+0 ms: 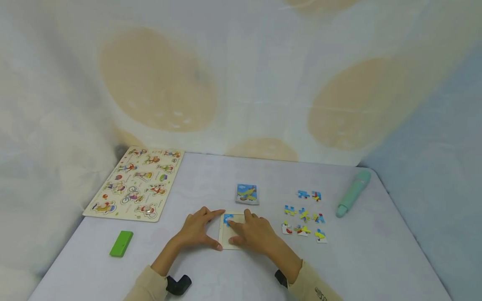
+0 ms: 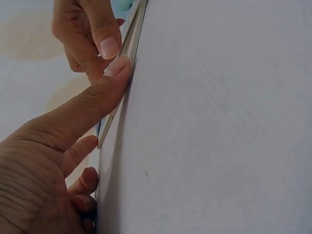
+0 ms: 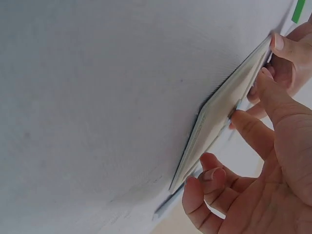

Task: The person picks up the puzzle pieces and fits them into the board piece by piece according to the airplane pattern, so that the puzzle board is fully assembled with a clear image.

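Observation:
A small pale wooden puzzle tray (image 1: 228,242) lies flat on the table, with a blue jigsaw piece (image 1: 227,217) in its upper left corner. My left hand (image 1: 196,230) steadies the tray's left side, index fingertip at the far corner and straight thumb at the near one. In the left wrist view, that thumb (image 2: 92,102) lies along the tray's edge. My right hand (image 1: 256,234) reaches over from the right; its index fingertip presses on the blue piece while its thumb rests lower on the tray. Its other fingers (image 3: 219,180) bend loosely beside the tray's edge.
Several loose jigsaw pieces (image 1: 304,214) lie in rows at right, near a mint-green tube-shaped object (image 1: 354,193). A small airplane picture (image 1: 247,193) sits behind the tray. A large wooden peg puzzle board (image 1: 137,182) and a green block (image 1: 121,243) are at left.

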`<state>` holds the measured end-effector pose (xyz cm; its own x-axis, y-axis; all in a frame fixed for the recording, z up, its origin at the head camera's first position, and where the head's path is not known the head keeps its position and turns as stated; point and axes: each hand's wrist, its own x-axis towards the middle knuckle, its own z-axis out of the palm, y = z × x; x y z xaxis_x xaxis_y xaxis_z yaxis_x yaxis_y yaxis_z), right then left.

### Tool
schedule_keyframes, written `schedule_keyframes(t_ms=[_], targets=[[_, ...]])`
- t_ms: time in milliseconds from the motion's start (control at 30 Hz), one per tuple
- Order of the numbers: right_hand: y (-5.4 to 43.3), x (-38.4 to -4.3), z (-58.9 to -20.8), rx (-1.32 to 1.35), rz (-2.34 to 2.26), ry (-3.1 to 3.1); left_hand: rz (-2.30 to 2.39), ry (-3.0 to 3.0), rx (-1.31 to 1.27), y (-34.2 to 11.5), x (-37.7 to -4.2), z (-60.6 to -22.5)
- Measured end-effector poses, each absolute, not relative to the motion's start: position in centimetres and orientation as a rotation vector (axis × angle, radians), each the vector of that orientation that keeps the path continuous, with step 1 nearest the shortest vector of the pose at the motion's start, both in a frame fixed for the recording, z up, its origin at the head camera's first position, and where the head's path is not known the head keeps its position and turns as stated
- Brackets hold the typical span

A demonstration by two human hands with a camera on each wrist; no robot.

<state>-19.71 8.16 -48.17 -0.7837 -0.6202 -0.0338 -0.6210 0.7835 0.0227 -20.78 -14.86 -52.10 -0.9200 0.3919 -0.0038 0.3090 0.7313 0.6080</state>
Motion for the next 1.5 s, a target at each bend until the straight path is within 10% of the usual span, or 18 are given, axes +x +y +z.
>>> schedule_keyframes(t_ms=[1500], targets=[[17.9,-22.9,-47.6,-0.394,-0.851,2.936,0.919,2.824,0.548,-14.8,-20.8,-52.7]])
